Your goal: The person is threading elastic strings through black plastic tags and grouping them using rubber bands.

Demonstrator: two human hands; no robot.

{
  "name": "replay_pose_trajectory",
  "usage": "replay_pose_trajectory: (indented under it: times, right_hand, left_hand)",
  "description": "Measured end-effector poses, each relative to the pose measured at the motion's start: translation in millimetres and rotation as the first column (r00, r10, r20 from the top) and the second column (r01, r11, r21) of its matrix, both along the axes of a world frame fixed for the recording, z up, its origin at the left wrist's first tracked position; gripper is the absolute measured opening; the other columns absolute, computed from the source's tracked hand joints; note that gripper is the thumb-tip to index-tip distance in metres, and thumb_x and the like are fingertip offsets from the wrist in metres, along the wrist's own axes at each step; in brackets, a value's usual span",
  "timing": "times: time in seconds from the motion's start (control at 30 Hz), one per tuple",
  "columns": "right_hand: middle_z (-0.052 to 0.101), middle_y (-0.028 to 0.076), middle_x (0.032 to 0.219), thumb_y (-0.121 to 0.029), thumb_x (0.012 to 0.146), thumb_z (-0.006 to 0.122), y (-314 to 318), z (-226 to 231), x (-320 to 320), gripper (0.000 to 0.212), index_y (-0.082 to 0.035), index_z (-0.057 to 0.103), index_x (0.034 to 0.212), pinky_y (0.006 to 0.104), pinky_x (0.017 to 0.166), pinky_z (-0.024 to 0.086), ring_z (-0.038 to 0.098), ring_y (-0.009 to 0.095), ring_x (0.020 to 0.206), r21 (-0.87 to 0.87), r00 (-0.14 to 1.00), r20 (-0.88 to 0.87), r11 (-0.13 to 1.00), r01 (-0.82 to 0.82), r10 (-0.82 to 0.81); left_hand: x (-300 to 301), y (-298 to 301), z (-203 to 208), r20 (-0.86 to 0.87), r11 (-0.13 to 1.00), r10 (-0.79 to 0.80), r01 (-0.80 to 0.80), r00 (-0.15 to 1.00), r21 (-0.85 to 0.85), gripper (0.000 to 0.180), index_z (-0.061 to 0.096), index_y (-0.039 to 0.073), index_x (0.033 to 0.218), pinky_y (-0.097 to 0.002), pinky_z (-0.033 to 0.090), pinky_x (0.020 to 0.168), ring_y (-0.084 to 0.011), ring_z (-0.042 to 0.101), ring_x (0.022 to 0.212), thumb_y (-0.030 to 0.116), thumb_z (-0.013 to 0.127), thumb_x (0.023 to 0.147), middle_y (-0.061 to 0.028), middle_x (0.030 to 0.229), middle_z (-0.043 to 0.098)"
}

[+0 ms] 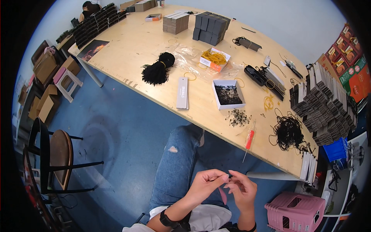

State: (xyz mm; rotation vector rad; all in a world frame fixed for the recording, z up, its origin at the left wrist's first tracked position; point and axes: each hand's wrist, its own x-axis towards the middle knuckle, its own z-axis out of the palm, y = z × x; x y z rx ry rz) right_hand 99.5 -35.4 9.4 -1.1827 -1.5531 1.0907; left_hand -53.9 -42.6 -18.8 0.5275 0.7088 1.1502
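Observation:
Over my lap, in front of the table edge, my left hand point(208, 185) and my right hand point(244, 190) meet at the fingertips. Both are closed in a pinch around a tiny dark thing, too small and covered to name. Nearest on the table lies a thin screwdriver-like tool with a red handle point(250, 140). Beyond it are a scatter of small black pins point(239, 117) and a white open box point(242, 101) holding dark small pieces. A tangle of black cords point(288, 131) lies to the right. Left of the box is a grey hang tag stack point(182, 94).
Stacks of grey tags point(324, 104) rise at the table's right end. A black string bundle point(159, 69), a box of yellow rubber bands point(215, 58) and dark grey blocks point(210, 29) stand farther back. A chair point(62, 158) is at left, a pink crate point(295, 212) at right.

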Motion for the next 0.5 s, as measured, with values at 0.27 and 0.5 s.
replay_pose_trajectory:
  times: [0.27,0.5]
  right_hand:
    - [0.069,0.010,0.081,0.005,0.082,0.066,2,3,6,0.027,0.002,0.065,0.109,0.0214,0.055,0.051,0.066,0.012,0.067,-0.113,0.999,-0.039,0.993,-0.033,0.028]
    - [0.068,0.008,0.072,0.004,0.080,0.067,2,1,10,0.014,0.003,0.069,0.094,0.0212,0.053,0.049,0.064,0.011,0.061,0.061,0.993,0.115,0.997,-0.037,0.030]
  left_hand:
    - [-2,1,-1,-0.121,0.989,0.017,0.000,0.993,0.145,0.019,0.064,-0.005,0.103,-0.0214,0.049,0.064,-0.0084,0.060,0.077,0.010,0.057,0.095,-0.0074,0.088,0.067]
    - [0,3,13,-0.116,0.995,-0.036,0.046,0.993,0.090,0.011,0.064,-0.001,0.094,-0.0170,0.038,0.059,-0.0004,0.048,0.066,0.009,0.060,0.094,0.0010,0.075,0.061]
